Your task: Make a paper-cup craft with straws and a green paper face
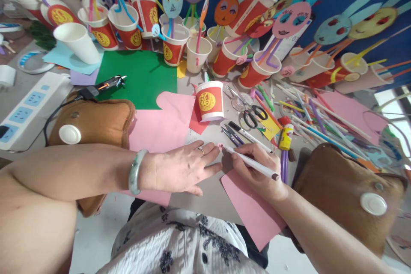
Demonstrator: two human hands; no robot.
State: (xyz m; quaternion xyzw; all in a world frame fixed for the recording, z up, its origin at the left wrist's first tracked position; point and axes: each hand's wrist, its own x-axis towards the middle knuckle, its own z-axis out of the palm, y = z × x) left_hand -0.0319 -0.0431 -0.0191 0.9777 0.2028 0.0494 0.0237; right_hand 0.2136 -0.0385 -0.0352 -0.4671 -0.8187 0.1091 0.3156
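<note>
My right hand grips a white marker pen, its tip down on a tiny pink paper piece on the grey table. Beside that piece, my left hand lies flat with its fingers stretched out; the fingertips reach the scrap's edge. A jade bangle circles the left wrist. Pink paper lies under and behind the left hand, and another pink sheet is below the right. Just beyond the hands are a black-capped marker, small scissors and a red paper cup.
Several cups with paper rabbit faces line the back. Black-handled scissors, a glue stick and straws lie right. Brown cushions flank the work area. A glue gun rests on green paper near a power strip.
</note>
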